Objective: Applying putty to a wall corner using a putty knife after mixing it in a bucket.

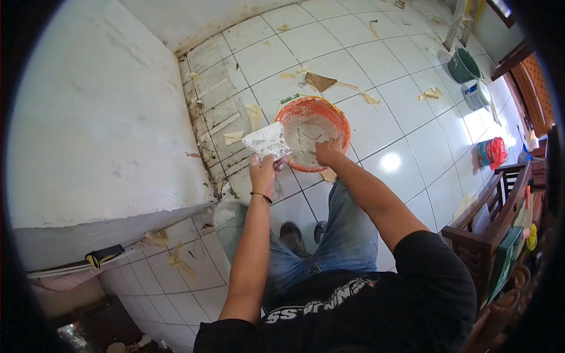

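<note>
My left hand [265, 170] is closed around a flat, broad plastering blade [266, 139] coated in white filler, held at the left edge of an orange bucket. That bucket [343, 122] has a smeared rim and pale, thick paste [303, 132] inside. My right hand [328, 150] reaches over its right side into the paste, fingers curled; what they grip, if anything, is hard to make out. Below the bucket are my legs in jeans and dark shoes.
A plastered wall block [106, 117] fills the left. Peeled scraps [321, 81] litter the tiled floor [394, 112]. At right stand a green bucket [462, 63], a white tub [475, 94], a container with red plastic [489, 152] and wooden furniture [485, 235]. A ladder [459, 26] stands at the back right.
</note>
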Motion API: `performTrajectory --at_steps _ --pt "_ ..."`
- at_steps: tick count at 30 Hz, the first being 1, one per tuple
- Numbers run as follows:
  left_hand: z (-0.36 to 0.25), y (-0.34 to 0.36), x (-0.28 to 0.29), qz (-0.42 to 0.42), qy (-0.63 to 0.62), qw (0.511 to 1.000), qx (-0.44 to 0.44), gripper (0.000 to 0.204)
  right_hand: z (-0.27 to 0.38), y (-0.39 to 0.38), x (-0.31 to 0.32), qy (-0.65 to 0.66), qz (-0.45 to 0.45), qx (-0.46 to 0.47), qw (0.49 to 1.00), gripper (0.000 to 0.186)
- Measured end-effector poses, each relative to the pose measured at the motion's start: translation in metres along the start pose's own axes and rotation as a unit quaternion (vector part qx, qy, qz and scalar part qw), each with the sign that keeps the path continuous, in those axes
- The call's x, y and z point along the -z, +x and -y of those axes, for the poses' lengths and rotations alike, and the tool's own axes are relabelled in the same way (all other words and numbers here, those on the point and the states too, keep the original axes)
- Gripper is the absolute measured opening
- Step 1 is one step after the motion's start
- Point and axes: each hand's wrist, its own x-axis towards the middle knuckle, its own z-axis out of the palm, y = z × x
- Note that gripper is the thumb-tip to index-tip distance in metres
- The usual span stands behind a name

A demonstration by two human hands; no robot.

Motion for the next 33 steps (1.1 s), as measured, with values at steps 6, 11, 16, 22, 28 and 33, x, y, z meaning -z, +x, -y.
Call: performTrajectory --at_steps 6,11,16,22,28,33 --pt "0.018 0.033 -0.03 0.032 0.027 0.999 -0.019 0.021 -0.036 0.037 -0.05 0.037 -0.012 -0.018 0.999 0.026" --pt "0.049 0.064 -0.003 -0.016 0.07 0.996 -0.045 0.02 -0.011 -0.024 0.012 0.163 -0.115 -0.045 0.979 0.023" --pt "0.121 0.107 0.007 -0.039 0.276 0.955 -0.1 0.023 0.026 -0.104 0.043 0.227 -0.19 -0.058 0.953 0.022" --pt "0.111 0.09 -0.005 -0.027 0.42 0.893 -0.162 0.026 0.033 -0.072 0.027 0.24 -0.138 -0.089 0.957 0.022" --pt "0.109 0.095 0.001 -0.02 0.429 0.896 -0.112 0.03 0.032 -0.076 0.045 0.277 -0.15 -0.096 0.944 0.022" --pt "0.11 0.079 -0.028 0.029 0.477 0.865 -0.154 0.033 0.029 -0.066 0.028 0.242 -0.151 -0.104 0.953 0.023"
